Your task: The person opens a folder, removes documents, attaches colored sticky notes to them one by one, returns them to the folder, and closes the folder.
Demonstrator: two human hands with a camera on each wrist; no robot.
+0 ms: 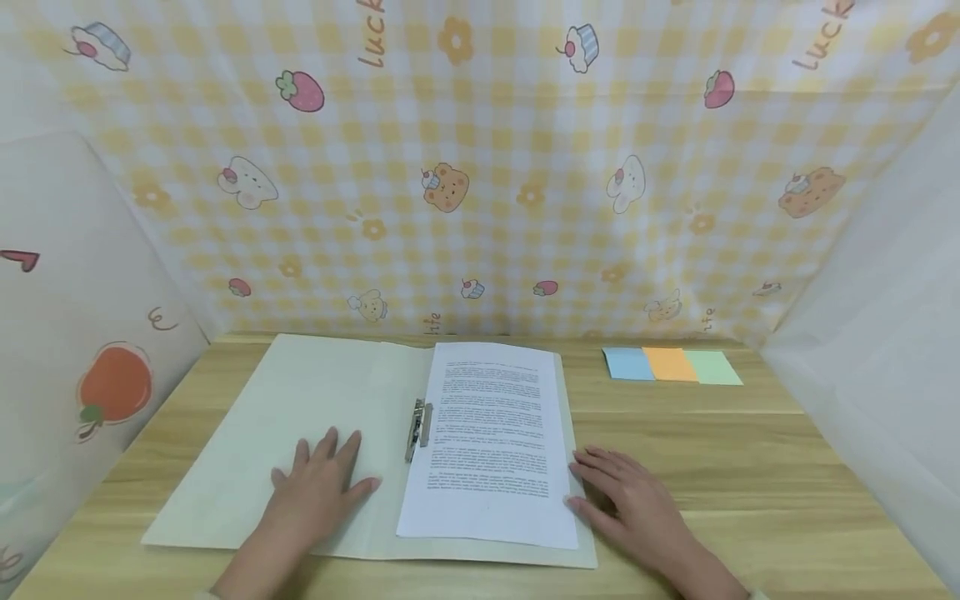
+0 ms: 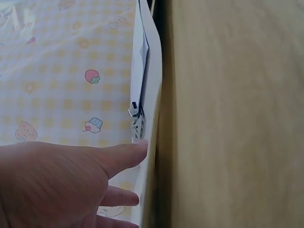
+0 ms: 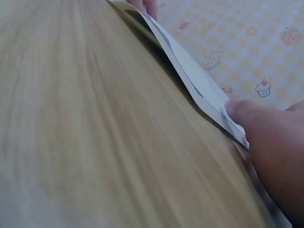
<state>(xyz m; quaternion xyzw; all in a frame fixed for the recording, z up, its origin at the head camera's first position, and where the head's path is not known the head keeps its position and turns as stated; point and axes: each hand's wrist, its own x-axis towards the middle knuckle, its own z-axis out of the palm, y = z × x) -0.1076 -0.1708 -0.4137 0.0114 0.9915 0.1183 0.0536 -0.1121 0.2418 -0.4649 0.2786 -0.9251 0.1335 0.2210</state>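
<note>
A pale clip folder (image 1: 225, 467) lies spread open on the wooden table. Printed sheets (image 1: 487, 450) rest on its right half, beside the metal clip (image 1: 418, 429) near the fold. My left hand (image 1: 311, 500) rests on the left cover with its fingers spread; in the left wrist view its thumb touches the cover, in line with the clip (image 2: 137, 122). At the folder's right edge is my right hand (image 1: 637, 504), fingers loosely bent and fingertips at the border. The right wrist view has the right thumb (image 3: 237, 111) against the edge of the folder and papers.
Three sticky-note pads, blue (image 1: 628, 364), orange (image 1: 670, 364) and green (image 1: 712, 367), lie in a row at the back right of the table (image 1: 720, 467). Behind hangs a yellow checked curtain (image 1: 495, 242), and pale sheets enclose both sides.
</note>
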